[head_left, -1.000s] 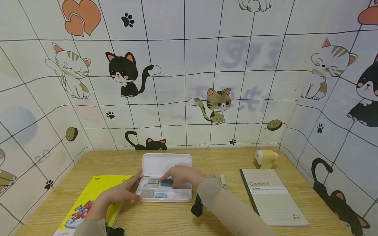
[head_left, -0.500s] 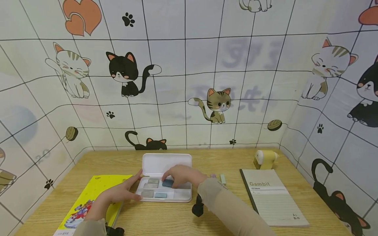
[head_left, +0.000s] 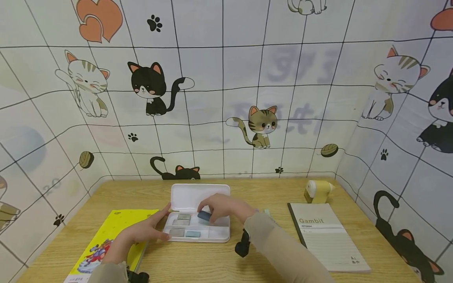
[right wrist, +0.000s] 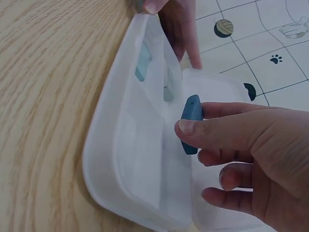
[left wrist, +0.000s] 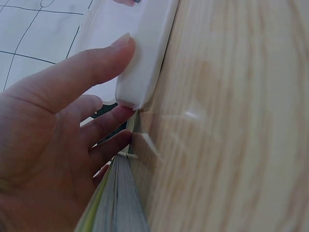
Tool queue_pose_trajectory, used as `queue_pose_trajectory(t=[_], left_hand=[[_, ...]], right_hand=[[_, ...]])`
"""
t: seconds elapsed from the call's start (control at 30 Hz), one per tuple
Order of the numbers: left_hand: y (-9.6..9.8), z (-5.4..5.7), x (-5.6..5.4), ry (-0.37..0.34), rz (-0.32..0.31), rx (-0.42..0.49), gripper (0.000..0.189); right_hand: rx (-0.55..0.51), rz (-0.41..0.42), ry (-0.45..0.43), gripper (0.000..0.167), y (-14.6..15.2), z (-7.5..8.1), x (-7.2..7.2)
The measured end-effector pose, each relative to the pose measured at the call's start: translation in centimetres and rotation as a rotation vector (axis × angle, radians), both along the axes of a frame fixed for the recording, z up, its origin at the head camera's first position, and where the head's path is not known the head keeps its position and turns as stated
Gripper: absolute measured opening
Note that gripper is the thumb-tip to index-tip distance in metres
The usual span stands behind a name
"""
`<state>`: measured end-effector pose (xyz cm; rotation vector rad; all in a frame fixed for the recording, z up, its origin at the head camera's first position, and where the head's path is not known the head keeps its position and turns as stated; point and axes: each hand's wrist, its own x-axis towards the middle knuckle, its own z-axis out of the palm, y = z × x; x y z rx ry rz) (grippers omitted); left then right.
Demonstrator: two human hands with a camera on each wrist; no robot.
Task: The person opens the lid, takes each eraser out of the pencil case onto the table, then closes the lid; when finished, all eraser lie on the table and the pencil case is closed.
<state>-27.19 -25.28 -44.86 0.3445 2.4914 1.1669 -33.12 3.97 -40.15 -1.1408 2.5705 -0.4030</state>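
An open white case (head_left: 221, 232) lies on the wooden table (head_left: 269, 192), its lid (head_left: 199, 195) folded back. Several grey erasers (head_left: 181, 223) and a light blue eraser (head_left: 192, 234) sit in its compartments. My right hand (head_left: 216, 207) pinches a dark blue eraser (head_left: 204, 215) between thumb and fingers, just above the case's tray. The right wrist view shows this dark blue eraser (right wrist: 191, 121) held clear of the case (right wrist: 130, 159). My left hand (head_left: 146, 230) rests with straight fingers against the case's left end. Its thumb (left wrist: 91, 67) presses on the case's corner (left wrist: 145, 63).
A yellow picture book (head_left: 106, 241) lies under my left hand. A "Gambit" notebook (head_left: 325, 236) and a yellow pencil sharpener (head_left: 318, 190) sit on the right. A small green eraser (head_left: 267, 212) lies beside the case. Cat-patterned walls enclose three sides.
My right hand has lifted the dark blue eraser up out of the case tray and slightly to the right. The left hand and the case have stayed put.
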Motion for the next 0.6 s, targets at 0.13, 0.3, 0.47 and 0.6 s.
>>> queue_pose_trajectory(t=[0.13, 0.3, 0.47, 0.6], left_hand=[[0.1, 0.4, 0.2, 0.010, -0.033, -0.012, 0.111], [0.3, 0.8, 0.4, 0.017, -0.036, -0.006, 0.107], [0.5, 1.0, 0.7, 0.021, -0.034, -0.023, 0.108], [0.5, 1.1, 0.8, 0.023, -0.045, -0.026, 0.109]], right_hand=[[-0.038, 0.004, -0.011, 0.045, 0.6, 0.6, 0.1], [-0.069, -0.003, -0.014, 0.046, 1.4, 0.8, 0.1], [-0.100, -0.052, -0.073, 0.048, 2.3, 0.6, 0.5], [-0.126, -0.079, -0.117, 0.049, 2.9, 0.4, 0.7]])
